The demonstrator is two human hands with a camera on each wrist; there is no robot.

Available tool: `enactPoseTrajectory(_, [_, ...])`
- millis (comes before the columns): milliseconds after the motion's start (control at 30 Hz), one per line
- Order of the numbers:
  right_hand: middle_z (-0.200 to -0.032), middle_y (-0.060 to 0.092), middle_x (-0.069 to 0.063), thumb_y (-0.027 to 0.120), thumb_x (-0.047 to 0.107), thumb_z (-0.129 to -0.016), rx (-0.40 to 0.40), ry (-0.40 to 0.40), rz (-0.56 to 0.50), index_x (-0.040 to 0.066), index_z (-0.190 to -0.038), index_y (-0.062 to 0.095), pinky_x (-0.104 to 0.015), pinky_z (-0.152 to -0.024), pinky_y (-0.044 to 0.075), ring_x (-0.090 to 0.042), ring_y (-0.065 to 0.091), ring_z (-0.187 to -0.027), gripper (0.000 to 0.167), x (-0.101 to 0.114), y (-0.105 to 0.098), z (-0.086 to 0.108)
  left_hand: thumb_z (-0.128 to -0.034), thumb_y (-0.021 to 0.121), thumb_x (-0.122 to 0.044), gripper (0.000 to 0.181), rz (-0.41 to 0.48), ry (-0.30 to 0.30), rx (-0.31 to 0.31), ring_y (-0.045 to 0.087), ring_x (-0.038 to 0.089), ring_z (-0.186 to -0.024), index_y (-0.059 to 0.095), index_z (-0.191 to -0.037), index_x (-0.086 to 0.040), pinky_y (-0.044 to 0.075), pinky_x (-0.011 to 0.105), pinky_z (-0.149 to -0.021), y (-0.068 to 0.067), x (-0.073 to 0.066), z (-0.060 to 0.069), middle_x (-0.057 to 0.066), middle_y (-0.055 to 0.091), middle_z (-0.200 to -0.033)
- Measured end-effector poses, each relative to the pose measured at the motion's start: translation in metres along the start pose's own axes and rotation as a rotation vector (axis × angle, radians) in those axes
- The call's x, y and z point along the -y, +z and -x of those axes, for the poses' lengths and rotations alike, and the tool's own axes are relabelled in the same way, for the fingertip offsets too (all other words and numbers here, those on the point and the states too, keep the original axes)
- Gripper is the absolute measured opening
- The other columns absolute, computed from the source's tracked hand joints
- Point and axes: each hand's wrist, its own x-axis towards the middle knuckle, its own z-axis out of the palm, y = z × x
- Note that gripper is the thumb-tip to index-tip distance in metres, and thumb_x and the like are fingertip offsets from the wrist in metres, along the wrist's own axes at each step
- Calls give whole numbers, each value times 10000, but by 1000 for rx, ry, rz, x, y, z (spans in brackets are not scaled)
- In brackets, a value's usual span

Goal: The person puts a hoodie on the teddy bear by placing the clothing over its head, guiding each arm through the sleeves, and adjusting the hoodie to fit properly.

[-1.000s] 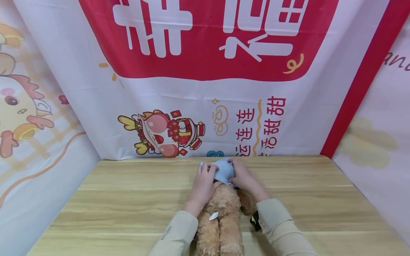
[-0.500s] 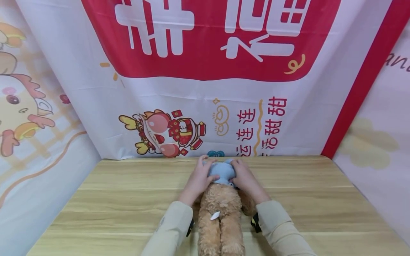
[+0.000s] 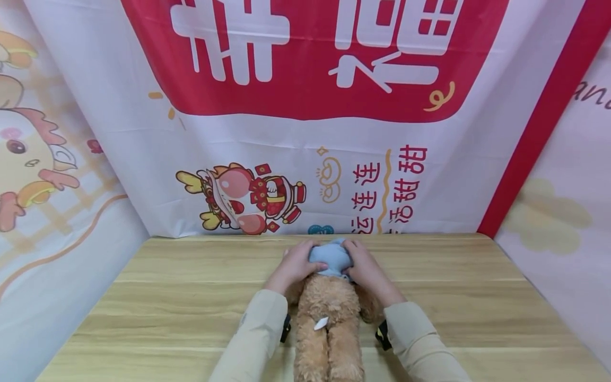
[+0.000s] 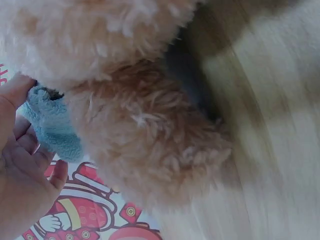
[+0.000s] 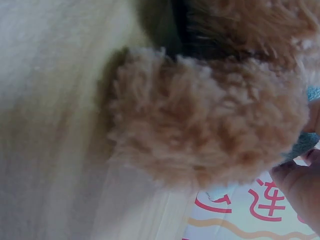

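Observation:
A fluffy brown plush toy (image 3: pixel 329 302) lies lengthwise on the table, two legs towards me and a white tag (image 3: pixel 321 322) on it. Over its far end sits a light blue cloth hat (image 3: pixel 332 257). On the left side my left hand (image 3: pixel 295 265) grips the hat's edge, thumb on the near side. My right hand (image 3: pixel 366 267) holds the opposite side in the same way. Terry-like blue fabric of the hat (image 4: pixel 55 125) shows between thumb and fingers in the left wrist view. Brown fur (image 5: pixel 205 120) covers much of the right wrist view, and the toy's face is hidden.
The toy lies on a wood-grain table (image 3: pixel 191 297). A white and red printed cloth (image 3: pixel 305 132) hangs right behind the table's far edge. Printed side cloths (image 3: pixel 62 212) stand at left and right.
My left hand has shifted from the hat's top to its left side, reaching past its far edge midway and drawing back slightly. The hat sits straighter now; my right hand keeps its place.

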Motion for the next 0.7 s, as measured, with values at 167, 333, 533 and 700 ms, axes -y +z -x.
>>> enactPoseTrajectory(167, [-1086, 567, -175, 715, -138, -699, -55, -56, 4, 14, -1033, 535, -490, -934, 473, -330, 563, -1060, 408, -3, 3, 0, -831, 737, -245, 441, -55, 8, -73, 549, 315, -1162, 592, -1202, -56, 335, 506, -964, 5, -3, -3, 134, 614, -1232])
enactPoseTrajectory(333, [-1069, 601, -194, 677, -184, -685, -70, -14, -42, 4, -1043, 501, -485, -908, 487, -329, 587, -1041, 440, -2, 4, 1, -798, 766, -197, 446, -68, 11, -150, 568, 334, -1128, 589, -1174, -35, 356, 469, -931, 12, -7, -2, 154, 638, -1185])
enactPoseTrajectory(533, [-1211, 598, -235, 634, -176, -727, -29, 69, -57, -23, -1225, 507, -513, -992, 455, -371, 565, -1162, 536, -1, 3, 0, -793, 765, -177, 474, -125, 15, -148, 587, 342, -1120, 608, -1224, -56, 369, 468, -922, 16, -12, -1, 143, 658, -1201])
enactPoseTrajectory(700, [-1135, 637, -194, 573, -199, -739, -4, 120, -11, -18, -1150, 569, -485, -947, 486, -335, 600, -1095, 450, 0, 2, -1, -792, 763, -160, 435, -181, 37, -157, 601, 339, -1098, 637, -1197, -61, 383, 481, -930, 19, -13, -1, 129, 671, -1180])
